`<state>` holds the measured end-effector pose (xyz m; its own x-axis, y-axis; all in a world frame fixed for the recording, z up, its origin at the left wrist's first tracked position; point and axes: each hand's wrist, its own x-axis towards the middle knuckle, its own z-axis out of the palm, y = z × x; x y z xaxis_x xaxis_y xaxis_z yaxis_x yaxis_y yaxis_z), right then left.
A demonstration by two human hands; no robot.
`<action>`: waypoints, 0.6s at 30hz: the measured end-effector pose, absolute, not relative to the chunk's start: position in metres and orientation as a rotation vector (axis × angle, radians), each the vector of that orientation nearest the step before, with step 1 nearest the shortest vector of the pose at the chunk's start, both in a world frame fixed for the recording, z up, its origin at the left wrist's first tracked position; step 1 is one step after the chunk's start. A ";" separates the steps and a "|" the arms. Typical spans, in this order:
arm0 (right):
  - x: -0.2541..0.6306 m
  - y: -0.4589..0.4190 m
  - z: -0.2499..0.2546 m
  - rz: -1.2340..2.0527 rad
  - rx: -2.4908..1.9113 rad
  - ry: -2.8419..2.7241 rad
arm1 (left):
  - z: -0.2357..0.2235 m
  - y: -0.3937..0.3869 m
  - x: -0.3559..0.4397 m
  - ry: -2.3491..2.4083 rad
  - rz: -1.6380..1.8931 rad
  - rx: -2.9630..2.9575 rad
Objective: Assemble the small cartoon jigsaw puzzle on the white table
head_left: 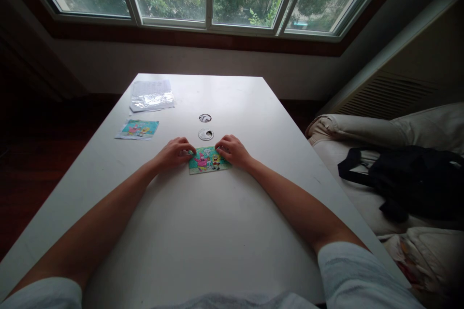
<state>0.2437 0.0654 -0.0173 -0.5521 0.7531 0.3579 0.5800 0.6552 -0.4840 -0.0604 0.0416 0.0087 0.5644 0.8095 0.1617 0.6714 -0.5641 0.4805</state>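
Observation:
A small jigsaw puzzle with a bright cartoon picture lies on the white table in front of me. My left hand grips its left edge near the upper corner, fingers curled. At the upper right corner, my right hand holds the puzzle with bent fingers, covering part of that edge. Just beyond the puzzle is a round silvery disc, and behind that lies a second round piece with a dark rim. What these two are I cannot make out.
On the table's left side lie a cartoon picture sheet and a clear plastic bag with papers. The white table narrows towards the window wall. To the right, a dark bag rests on a pale sofa.

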 end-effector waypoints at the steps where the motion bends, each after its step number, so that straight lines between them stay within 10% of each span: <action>1: 0.244 0.065 -0.017 0.422 -1.036 -2.328 | 0.009 0.041 -0.060 1.191 0.515 2.429; 18: 0.244 0.065 -0.017 0.412 -1.034 -2.327 | 0.011 0.039 -0.056 1.081 0.505 2.435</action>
<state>0.2436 0.0651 -0.0165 -0.5494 0.7528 0.3626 0.5823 0.6561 -0.4800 -0.0556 0.0391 0.0105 0.6303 0.7611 0.1529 0.6058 -0.6054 0.5162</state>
